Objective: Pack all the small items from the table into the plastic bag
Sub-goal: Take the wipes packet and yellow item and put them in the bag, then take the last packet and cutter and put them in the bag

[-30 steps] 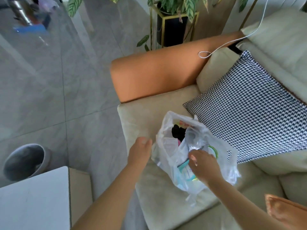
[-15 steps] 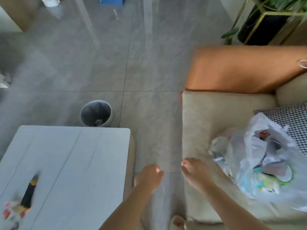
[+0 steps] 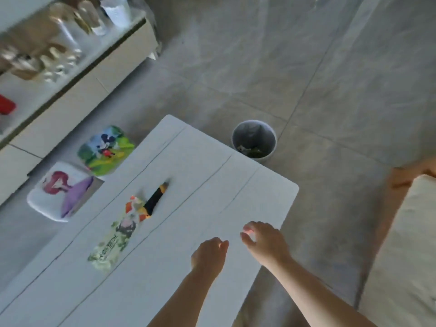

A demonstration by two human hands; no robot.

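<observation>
Two small items lie on the white table (image 3: 212,190): a black stick-shaped item with orange ends (image 3: 156,199) and, touching its near end, a flat green-and-white printed packet with an orange top (image 3: 115,234). My left hand (image 3: 208,256) hovers over the table's near right part, fingers loosely curled, holding nothing. Beside it, my right hand (image 3: 265,241) is near the table's right edge, fingers apart and empty. Both hands are well to the right of the two items. The plastic bag is out of view.
A grey waste bin (image 3: 254,140) stands on the tiled floor past the table's far corner. Two cartoon-printed stools (image 3: 106,149) (image 3: 59,192) sit left of the table. A low white cabinet (image 3: 70,74) holds shiny ornaments. The beige sofa (image 3: 405,251) is at right.
The view has swung left from the sofa and bag to the table. My right hand let go of the bag, and both hands moved over the table.
</observation>
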